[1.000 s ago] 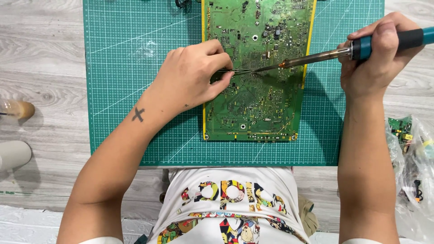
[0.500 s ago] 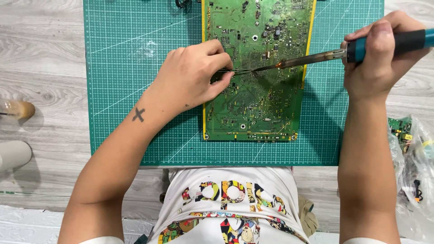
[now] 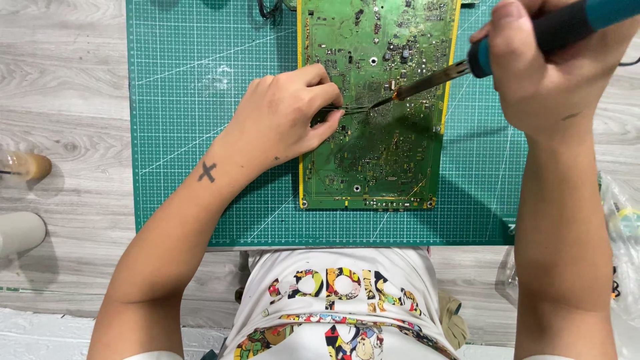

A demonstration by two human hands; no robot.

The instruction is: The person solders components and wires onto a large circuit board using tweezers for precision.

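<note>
Circuit board [image 3: 373, 133], tweezers [image 3: 353, 109] in left hand [image 3: 287, 120], soldering iron [image 3: 467, 67] in right hand [image 3: 553, 67], tips seemingly touching.

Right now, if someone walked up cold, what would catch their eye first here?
First, the large green circuit board lying on the teal gridded cutting mat in the middle. Over it, the right hand grips a teal-handled soldering iron, its tip meeting thin metal tweezers pinched in the left hand. A small cross tattoo marks the left forearm.

One circuit board [image 3: 377, 100], one soldering iron [image 3: 507, 47], one tweezers [image 3: 352, 109], one cutting mat [image 3: 200, 133].
</note>
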